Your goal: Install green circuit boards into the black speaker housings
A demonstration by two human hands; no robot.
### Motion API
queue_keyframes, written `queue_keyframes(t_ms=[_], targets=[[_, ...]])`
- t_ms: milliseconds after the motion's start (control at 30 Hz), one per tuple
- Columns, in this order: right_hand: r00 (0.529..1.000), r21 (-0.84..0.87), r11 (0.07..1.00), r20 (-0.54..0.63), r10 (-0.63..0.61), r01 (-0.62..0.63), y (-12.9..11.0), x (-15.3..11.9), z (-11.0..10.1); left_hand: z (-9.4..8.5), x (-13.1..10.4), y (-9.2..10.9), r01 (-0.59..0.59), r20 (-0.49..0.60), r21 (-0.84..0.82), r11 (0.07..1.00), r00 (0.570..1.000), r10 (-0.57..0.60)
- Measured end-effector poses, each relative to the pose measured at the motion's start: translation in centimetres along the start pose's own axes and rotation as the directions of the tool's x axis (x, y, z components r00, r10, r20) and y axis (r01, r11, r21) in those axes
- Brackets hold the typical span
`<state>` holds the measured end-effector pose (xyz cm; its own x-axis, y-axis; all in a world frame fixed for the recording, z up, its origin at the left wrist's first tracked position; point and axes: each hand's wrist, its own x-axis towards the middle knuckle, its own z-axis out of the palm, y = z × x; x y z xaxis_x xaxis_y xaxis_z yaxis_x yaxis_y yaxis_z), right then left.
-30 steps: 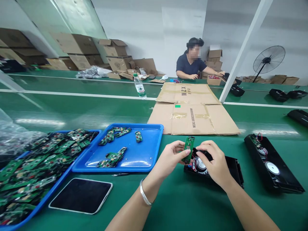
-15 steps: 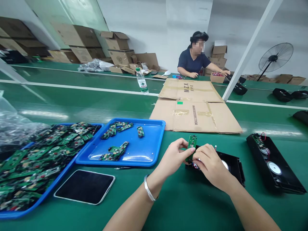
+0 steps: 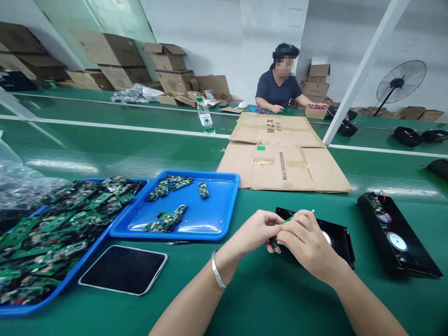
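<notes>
Above a long, open-topped black plastic housing (image 3: 339, 242): the bare left hand (image 3: 262, 233) and the bare right hand (image 3: 303, 238) meet, their fingertips close together around a narrow green printed circuit board (image 3: 288, 219).
Left grip: thumb on the near side, fingers curled behind, pinching the circuit board; only slivers of green show between the two hands.
Right grip: thumb and fingers bent inward against the circuit board — whether they pinch it or something beside it is hidden, so I cannot tell.
Left wrist: a plain silver metal bangle (image 3: 217, 270).
Housing under the hands: it lies on the glossy green tabletop (image 3: 252, 298), its left end mostly covered by the hands; a white round speaker (image 3: 327, 238) peeks out beside the right hand, and a small white connector (image 3: 313, 211) shows just behind the knuckles.
Second housing, well to the right: another long black plastic housing (image 3: 416, 256), with a white round speaker disc (image 3: 397, 241), red wires and a green board at its far end.
Blue trays: a shallow blue plastic tray (image 3: 206, 219) bears a few scattered green boards; touching or just beside it on the left, a second blue plastic tray (image 3: 21, 310) holds a thick heap of them.
Tablet: a dark-screened, white-edged slab (image 3: 124, 269) lies flat in front of the trays.
Beyond: flattened brown cardboard (image 3: 280, 163), a clear green-capped water bottle (image 3: 205, 119) and — farther off — a seated person in a dark-blue shirt (image 3: 278, 91).
</notes>
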<state>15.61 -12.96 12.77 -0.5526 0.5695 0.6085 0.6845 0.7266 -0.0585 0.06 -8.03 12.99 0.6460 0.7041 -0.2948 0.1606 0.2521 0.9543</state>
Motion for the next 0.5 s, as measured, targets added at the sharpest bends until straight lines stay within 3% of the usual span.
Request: queue_keyframes(t_ms=[133, 300, 433, 500], targets=[[0.994, -0.031, 0.999, -0.105, -0.041, 0.038, 0.3, -0.1, -0.2, 0.0, -0.1, 0.1, 0.006, 0.089, 0.047, 0.999, 0.996, -0.01], [0.998, 0.006, 0.999, -0.039, 0.048, -0.048, -1.5, 0.2, -2.7, -0.1, -0.3, 0.6, 0.007, 0.085, 0.072, 0.997, 0.996, -0.014], [1.0, 0.14, 0.99, 0.001, 0.0, 0.0, -4.6, -0.5, -6.3, -0.6, -0.6, 1.1, 0.001, -0.006, 0.028, 1.0, 1.0, -0.001], [0.998, 0.169, 0.985, 0.058, 0.031, -0.041, -5.8, -1.6, -7.5, -1.2, -0.7, 1.2, -0.015, -0.08, -0.006, 1.0, 0.997, 0.015]])
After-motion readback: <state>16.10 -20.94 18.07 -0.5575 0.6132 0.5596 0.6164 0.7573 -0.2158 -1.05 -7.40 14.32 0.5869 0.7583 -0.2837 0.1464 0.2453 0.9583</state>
